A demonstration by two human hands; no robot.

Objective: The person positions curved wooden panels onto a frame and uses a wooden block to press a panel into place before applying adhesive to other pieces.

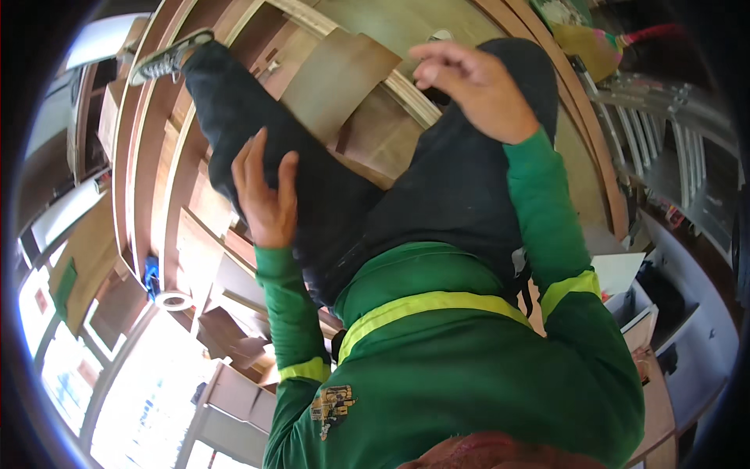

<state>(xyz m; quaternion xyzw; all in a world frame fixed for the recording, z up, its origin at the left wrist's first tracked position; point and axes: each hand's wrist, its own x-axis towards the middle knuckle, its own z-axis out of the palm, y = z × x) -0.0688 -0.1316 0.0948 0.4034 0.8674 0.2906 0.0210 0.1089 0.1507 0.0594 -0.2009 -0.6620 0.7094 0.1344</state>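
A woodworking shop is showing itself here: curved plywood boards (156, 148) are running in long bent strips across the space, and flat brown wood panels (340, 74) are lying over them. An aluminium ladder (664, 133) is leaning at the right, offcuts (226, 332) are piling up by the bright window, and a roll of tape (173, 300) is sitting among them.

A: What are the surfaces like?
B: The trousers (328, 195) are matt black cloth; the jacket (437, 367) is green cloth with a shiny yellow band (422, 305).
A: And around them?
B: Smooth, bare brown wooden boards (344, 82), a dull metal ladder (648, 125), and a laced shoe (168, 59).
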